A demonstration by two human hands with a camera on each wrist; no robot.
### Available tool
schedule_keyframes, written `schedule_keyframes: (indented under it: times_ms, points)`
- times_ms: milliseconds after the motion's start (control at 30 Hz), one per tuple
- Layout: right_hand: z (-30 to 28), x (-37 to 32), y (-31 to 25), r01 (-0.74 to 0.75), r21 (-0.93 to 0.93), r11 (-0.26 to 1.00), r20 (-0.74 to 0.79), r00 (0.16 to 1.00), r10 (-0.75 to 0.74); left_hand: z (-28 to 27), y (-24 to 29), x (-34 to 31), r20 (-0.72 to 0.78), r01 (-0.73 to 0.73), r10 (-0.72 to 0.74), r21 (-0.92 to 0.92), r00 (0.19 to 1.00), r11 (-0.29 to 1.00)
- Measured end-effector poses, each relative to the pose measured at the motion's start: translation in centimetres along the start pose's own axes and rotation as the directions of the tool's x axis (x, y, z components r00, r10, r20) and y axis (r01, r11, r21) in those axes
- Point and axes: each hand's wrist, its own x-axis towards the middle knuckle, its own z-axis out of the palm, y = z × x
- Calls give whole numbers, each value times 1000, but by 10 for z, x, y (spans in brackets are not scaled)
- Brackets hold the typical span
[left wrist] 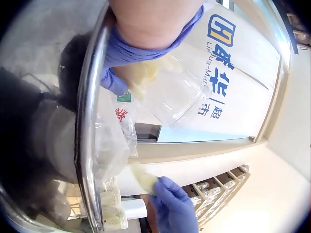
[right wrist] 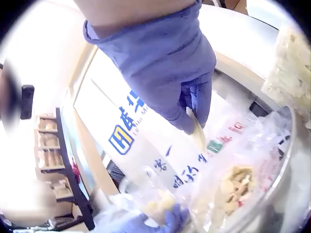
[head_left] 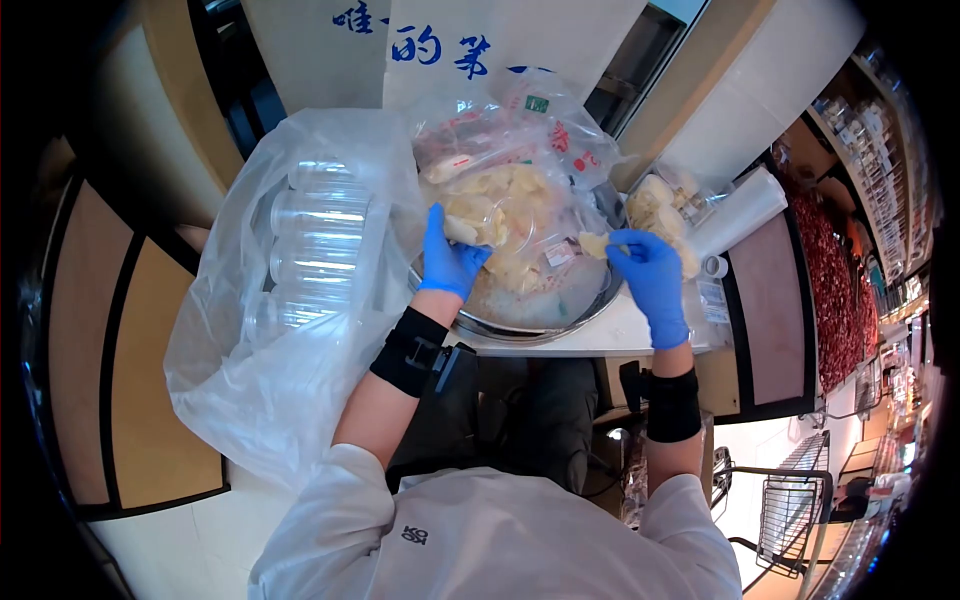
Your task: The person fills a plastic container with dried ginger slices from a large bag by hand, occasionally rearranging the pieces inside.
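Observation:
My blue-gloved left hand [head_left: 450, 265] [left wrist: 133, 51] [right wrist: 158, 224] grips a clear plastic container [left wrist: 177, 99] holding pale yellow pieces [head_left: 478, 222] [left wrist: 146, 75], above a wide metal bowl [head_left: 540, 332] [left wrist: 87, 121]. Off to the right, over the bowl's edge, my gloved right hand [head_left: 650, 285] [left wrist: 172, 206] [right wrist: 160, 73] pinches one thin pale yellow piece [head_left: 594, 245] [left wrist: 144, 179] [right wrist: 197, 133] between thumb and fingers. Clear bags with red print [head_left: 575, 140] lie in and behind the bowl; more pieces [right wrist: 238, 187] show in an open bag. The container partly hides the left fingers.
Left of the bowl, a large translucent bag [head_left: 290, 390] holds stacked clear containers [head_left: 325, 240]. At the right stand packs of pale pieces [head_left: 655, 210], a white plastic roll [head_left: 740, 210] and a small white cup [head_left: 715, 266]. A wire cart [head_left: 795, 505] stands beyond.

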Motion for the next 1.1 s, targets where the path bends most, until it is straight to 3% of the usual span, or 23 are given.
schedule_keyframes:
  times_ms: [33, 100, 200, 333, 400, 467, 533, 667, 733, 867, 933, 967, 1033, 1100]
  points:
    - [-3, 0, -11, 0, 0, 1000, 2, 1000, 0, -2, -1, 2, -19, 4, -4, 21, 1000, 1000]
    - [-3, 0, -30, -34, 266, 963, 56, 998, 20, -1, -1, 1, -36, 5, -3, 42, 999, 999]
    - [24, -5, -59, -46, 385, 922, 96, 995, 10, 3, -1, -4, -18, 20, -18, 87, 1000, 996]
    - [63, -5, -54, 73, 381, 922, 80, 991, -112, 5, 0, -5, 26, 53, -57, 125, 998, 991]
    - [76, -7, -58, 248, 92, 964, 54, 966, -253, 5, -1, -6, 17, 66, -69, 154, 997, 986]
    - [82, -6, -59, 202, 132, 970, 78, 974, -214, 4, -1, -4, 65, 83, -99, 209, 993, 974]
    - [83, -6, -66, 194, 80, 978, 205, 957, -207, 3, -1, -3, 68, 79, -95, 216, 993, 973]
    - [87, -4, -63, 211, 31, 977, 224, 951, -213, 1, -2, -3, 99, 78, -102, 218, 990, 973]
    - [93, -5, -61, 267, 52, 962, 168, 947, -272, 0, -2, -4, 103, 86, -111, 219, 988, 972]
    - [101, -6, -56, 306, 31, 952, 207, 929, -305, 1, -1, -4, 144, 93, -122, 194, 982, 977]
    - [99, -2, -49, 399, -105, 911, 374, 865, -335, 4, -1, -8, 118, 82, -111, 224, 987, 971]
    - [99, 1, -42, 398, -107, 911, 371, 866, -335, 6, -1, -10, 94, 72, -99, 254, 991, 964]
    - [98, 7, -31, 569, -210, 795, 295, 812, -503, 5, -1, -9, 107, 88, -121, 274, 987, 958]
    - [94, 1, -44, 503, -241, 830, 302, 852, -428, 7, 0, -11, 117, 99, -138, 291, 984, 952]
